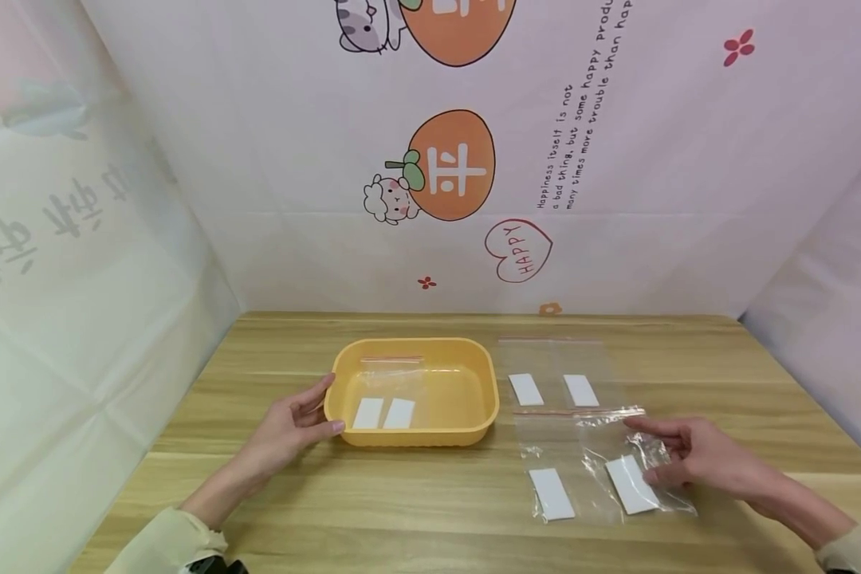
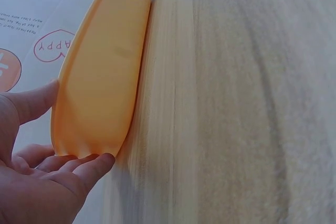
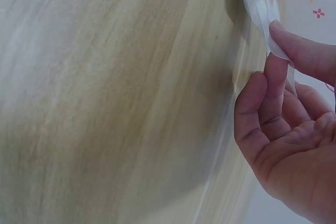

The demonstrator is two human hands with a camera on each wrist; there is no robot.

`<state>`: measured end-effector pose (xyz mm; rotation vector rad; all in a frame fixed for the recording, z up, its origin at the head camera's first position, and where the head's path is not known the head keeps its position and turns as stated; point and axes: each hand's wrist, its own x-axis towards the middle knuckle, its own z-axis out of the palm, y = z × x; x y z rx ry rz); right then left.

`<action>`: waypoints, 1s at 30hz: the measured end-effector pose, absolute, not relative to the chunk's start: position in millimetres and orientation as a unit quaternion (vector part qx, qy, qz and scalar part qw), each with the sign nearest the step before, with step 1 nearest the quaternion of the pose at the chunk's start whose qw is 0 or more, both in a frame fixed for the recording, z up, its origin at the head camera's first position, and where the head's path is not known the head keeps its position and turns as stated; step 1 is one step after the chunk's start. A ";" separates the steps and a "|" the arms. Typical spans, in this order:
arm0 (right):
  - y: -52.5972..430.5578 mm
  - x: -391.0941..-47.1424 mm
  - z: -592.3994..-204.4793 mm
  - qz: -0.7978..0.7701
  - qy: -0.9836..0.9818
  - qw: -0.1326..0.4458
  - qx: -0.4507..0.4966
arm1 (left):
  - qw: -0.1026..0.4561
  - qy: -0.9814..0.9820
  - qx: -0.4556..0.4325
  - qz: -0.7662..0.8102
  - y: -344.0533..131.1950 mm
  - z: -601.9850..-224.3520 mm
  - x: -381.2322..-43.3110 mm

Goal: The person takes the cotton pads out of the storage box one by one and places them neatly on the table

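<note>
clear bag (image 1: 613,442) is at the lower right of the frame, over the table (image 1: 402,510), with a white piece (image 1: 631,484) showing through its film. check your right hand (image 1: 713,454): thumb and fingers are pinched together on the bag's edge, as the right wrist view shows. check your left hand (image 1: 283,438): it is clamped on the left end of the yellow tray (image 1: 459,395), thumb at the rim, fingertips against the wall. status, judged from the layout: loading of the tray appears partly complete. done: bagged pair (image 1: 395,383) rests in the left half of the tray, near the centre of the frame. left to do: the pinched bag, the bagged piece (image 1: 552,494) at its left, and the upper bagged pair (image 1: 552,371), right of centre. you cannot tell from these views whether either pair shares one bag.
</note>
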<state>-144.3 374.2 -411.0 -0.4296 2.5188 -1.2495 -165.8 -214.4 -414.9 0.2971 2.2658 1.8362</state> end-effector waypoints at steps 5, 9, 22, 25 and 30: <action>372.8 -143.3 -410.9 -0.404 0.894 0.111 -0.158 | 0.102 0.765 0.109 0.627 -214.1 -412.3 -165.3; 373.5 -143.2 -415.6 -0.382 0.902 0.069 -0.191 | 0.102 0.765 0.108 0.627 -213.8 -411.4 -165.2; 374.6 -140.0 -425.7 -0.322 0.921 0.010 -0.218 | 0.103 0.771 0.098 0.621 -213.6 -412.0 -165.1; 374.9 -137.8 -423.8 -0.312 0.928 0.016 -0.203 | 0.103 0.771 0.096 0.622 -213.3 -411.9 -164.9; 376.3 -135.3 -423.0 -0.299 0.931 0.000 -0.209 | 0.105 0.769 0.095 0.623 -212.6 -412.8 -163.6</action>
